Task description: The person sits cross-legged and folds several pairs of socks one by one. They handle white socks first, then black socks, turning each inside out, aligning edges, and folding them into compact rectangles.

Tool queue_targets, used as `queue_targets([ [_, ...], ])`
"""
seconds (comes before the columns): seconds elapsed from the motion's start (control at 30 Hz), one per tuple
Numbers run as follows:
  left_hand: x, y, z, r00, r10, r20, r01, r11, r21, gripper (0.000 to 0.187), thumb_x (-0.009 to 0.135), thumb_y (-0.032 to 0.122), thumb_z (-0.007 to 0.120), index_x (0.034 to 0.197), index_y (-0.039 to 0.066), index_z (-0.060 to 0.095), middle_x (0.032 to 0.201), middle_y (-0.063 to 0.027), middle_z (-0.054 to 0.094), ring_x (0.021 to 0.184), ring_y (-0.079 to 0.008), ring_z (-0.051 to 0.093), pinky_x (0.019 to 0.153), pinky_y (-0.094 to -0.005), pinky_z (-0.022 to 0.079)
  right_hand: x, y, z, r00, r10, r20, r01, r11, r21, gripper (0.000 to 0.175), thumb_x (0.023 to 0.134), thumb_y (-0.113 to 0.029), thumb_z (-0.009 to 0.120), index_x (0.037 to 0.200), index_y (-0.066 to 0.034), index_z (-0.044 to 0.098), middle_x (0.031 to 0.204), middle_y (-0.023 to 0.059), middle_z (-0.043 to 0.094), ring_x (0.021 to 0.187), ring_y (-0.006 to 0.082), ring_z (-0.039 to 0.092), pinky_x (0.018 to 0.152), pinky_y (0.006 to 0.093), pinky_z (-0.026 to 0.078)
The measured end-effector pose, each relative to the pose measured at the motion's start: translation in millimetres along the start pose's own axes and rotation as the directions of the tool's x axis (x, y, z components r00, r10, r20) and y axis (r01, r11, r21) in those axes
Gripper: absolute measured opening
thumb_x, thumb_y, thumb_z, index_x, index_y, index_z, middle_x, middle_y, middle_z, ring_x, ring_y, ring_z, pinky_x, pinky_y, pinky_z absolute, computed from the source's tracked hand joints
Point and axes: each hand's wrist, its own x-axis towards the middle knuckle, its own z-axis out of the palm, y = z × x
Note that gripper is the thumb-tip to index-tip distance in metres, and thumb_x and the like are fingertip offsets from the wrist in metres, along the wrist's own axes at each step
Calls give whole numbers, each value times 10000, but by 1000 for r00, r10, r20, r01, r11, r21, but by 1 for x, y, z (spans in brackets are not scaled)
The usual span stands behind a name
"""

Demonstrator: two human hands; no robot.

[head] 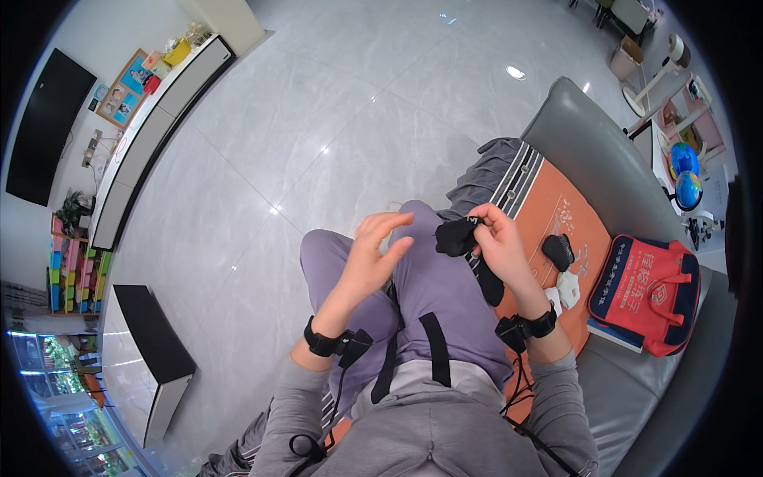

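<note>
My right hand (498,241) pinches a black sock (458,236) by its edge, above my right thigh. My left hand (377,253) is raised over my lap, fingers apart and holding nothing, to the left of the sock. Another black cloth piece (490,285) lies beside my right thigh, partly hidden by my right wrist. On the orange sofa cover (539,197) to the right rest a rolled black sock (558,251) and, just below it, white bundled socks (568,288). Each of my wrists wears a black strap with a small cabled device.
A red and navy bag (647,295) sits on the grey sofa (620,381) at the right, over a blue-edged book (614,337). A low table (134,369) stands at the left, and a long white TV cabinet (161,128) runs along the wall.
</note>
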Motion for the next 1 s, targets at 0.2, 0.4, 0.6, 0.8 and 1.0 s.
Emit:
queue_targets([
  [0.2,14,5,20,992,-16,122,17,1000,-8,148,882,139,664,1015,82,695,970,-10,700,1000,-200,586,968,-350,329,0,0,2,1000,-6,30,6,1000,0,175,920,12,446,1044,-5,568,865,6,613,659,32,531,560,190,429],
  [0.4,10,5,6,1000,15,24,-16,998,53,46,890,126,645,908,102,680,828,30,684,909,-168,580,935,-334,320,1,6,-5,1000,0,-2,0,1000,-19,173,921,14,444,1041,-10,567,856,7,611,642,34,529,556,189,434],
  [0.6,6,-15,-22,977,-38,-210,57,995,87,70,852,101,680,921,106,668,874,0,679,907,-199,581,907,-353,339,4,7,-10,999,-14,-31,15,1000,15,173,922,19,442,1040,-11,565,844,-1,604,633,30,523,553,188,437],
  [0.8,23,-29,-51,883,178,-434,256,592,764,248,838,130,718,1063,59,643,1062,-83,667,1050,-262,602,982,-392,393,0,4,-10,1000,-26,-5,26,1000,4,181,920,28,444,1052,-3,565,864,4,606,685,26,531,593,184,433],
  [1.0,12,16,3,986,-165,30,168,973,-161,339,835,88,710,1147,18,597,1031,-112,658,974,-208,640,795,-321,523,1,5,9,990,-133,37,135,990,-41,182,903,51,481,1059,18,570,918,29,633,807,60,584,708,212,459],
])
